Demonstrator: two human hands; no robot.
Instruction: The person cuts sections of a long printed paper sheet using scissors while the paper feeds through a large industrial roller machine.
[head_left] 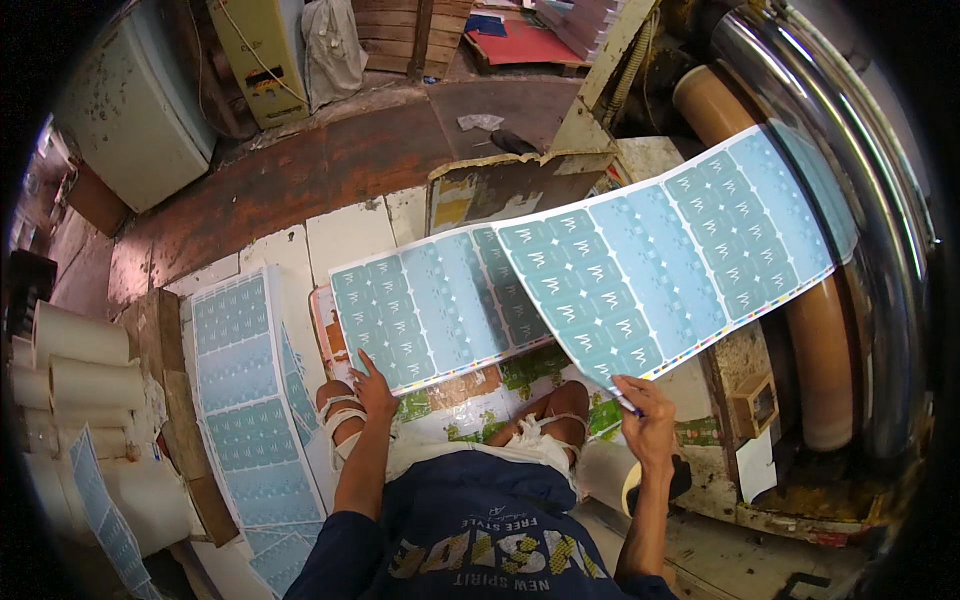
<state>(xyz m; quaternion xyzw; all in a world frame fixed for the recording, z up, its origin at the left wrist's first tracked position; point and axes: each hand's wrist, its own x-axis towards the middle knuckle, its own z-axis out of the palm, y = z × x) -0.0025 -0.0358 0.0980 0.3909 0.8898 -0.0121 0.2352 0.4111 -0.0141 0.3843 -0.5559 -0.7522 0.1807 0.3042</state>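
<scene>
Head view: your navy shirt [480, 515], with pale and yellow lettering, lies nearest the camera. Your right hand [648, 425] pinches the near left corner of the upper printed sheet [655, 260] between thumb and fingers. This sheet slopes across the right half of the scene, its far end at the chrome roller [830, 130], above a brown roller [825, 380]. It carries teal panels with white script-like marks, alternating with pale blue, dotted bands; small white stars mark the joints, and a multicoloured strip edges the near white margin. A matching lower printed sheet [440, 300] lies partly beneath it. Your left hand [373, 388] has its fingers parted at that sheet's near left edge; whether they press it cannot be told. Further left lie similar stacked sheets [235, 380] and whitish rolls [90, 390].
</scene>
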